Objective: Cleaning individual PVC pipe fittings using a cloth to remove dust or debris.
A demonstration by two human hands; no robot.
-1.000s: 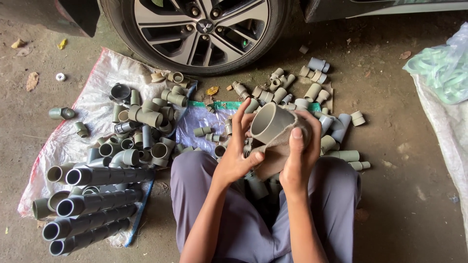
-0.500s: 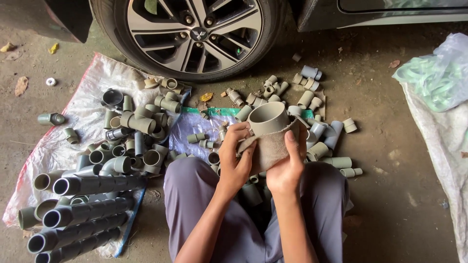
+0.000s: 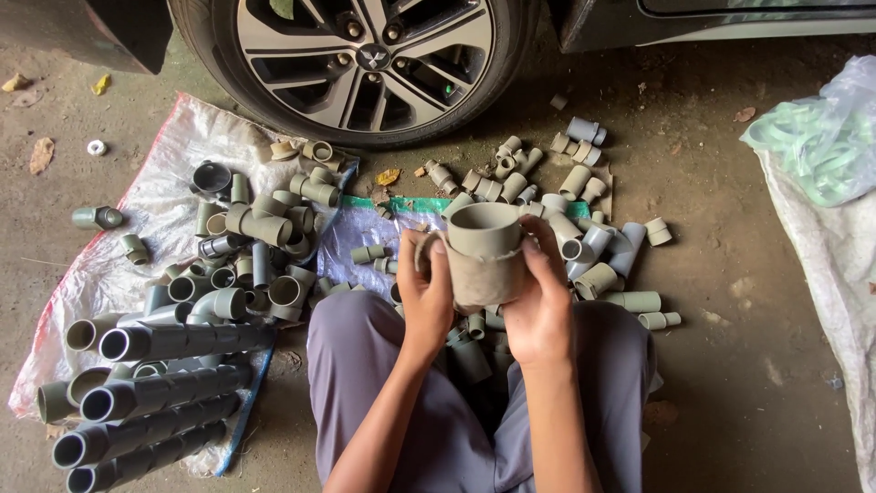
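Note:
Both hands hold one wide grey plastic pipe fitting [image 3: 484,251] upright in front of me, its open mouth facing up. My left hand [image 3: 426,288] grips its left side, thumb against the wall. My right hand [image 3: 540,301] wraps the right side and underside. Below the hands are my knees in grey trousers [image 3: 365,383]. More small grey fittings [image 3: 470,351] lie on the ground between my legs.
Long grey pipes [image 3: 155,402] lie stacked at lower left on a white sack [image 3: 109,265], with a heap of elbows and couplers [image 3: 260,246] above them. Several loose fittings [image 3: 584,237] spread to the right. A car wheel [image 3: 365,55] stands ahead. A bag of green rings [image 3: 821,137] sits far right.
The fitting has turned from tilted to upright and dropped slightly toward my lap. Both hands have closed more fully around its sides.

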